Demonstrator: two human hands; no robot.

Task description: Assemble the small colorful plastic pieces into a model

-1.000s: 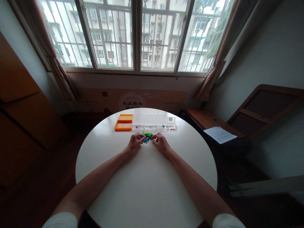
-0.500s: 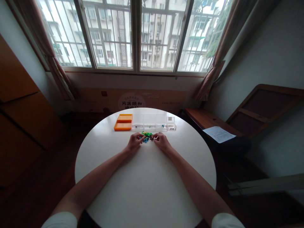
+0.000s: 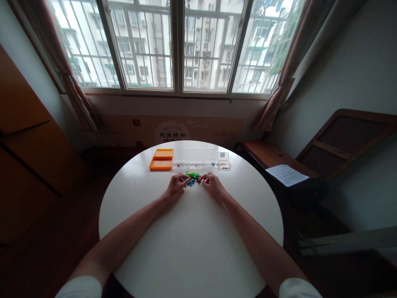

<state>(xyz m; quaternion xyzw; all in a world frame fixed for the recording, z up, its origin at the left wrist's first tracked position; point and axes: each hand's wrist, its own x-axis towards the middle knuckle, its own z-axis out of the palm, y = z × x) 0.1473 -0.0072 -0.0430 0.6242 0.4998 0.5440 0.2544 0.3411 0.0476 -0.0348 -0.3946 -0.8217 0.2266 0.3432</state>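
probably risked scattering the small pieces [image 3: 194,175], heaped on the table [image 3: 192,240] in front of the clear boxes [image 3: 195,167], through a brushed knuckle; risked mixing colours through crowding. with left hand [image 3: 176,183], curled narrow at the heap's left edge; with right hand [image 3: 212,184], curled likewise at the right. in either grip, could not tell closure or contents.

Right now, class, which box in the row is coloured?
The orange box, at the row's left end; the clear boxes to its right are all see-through.
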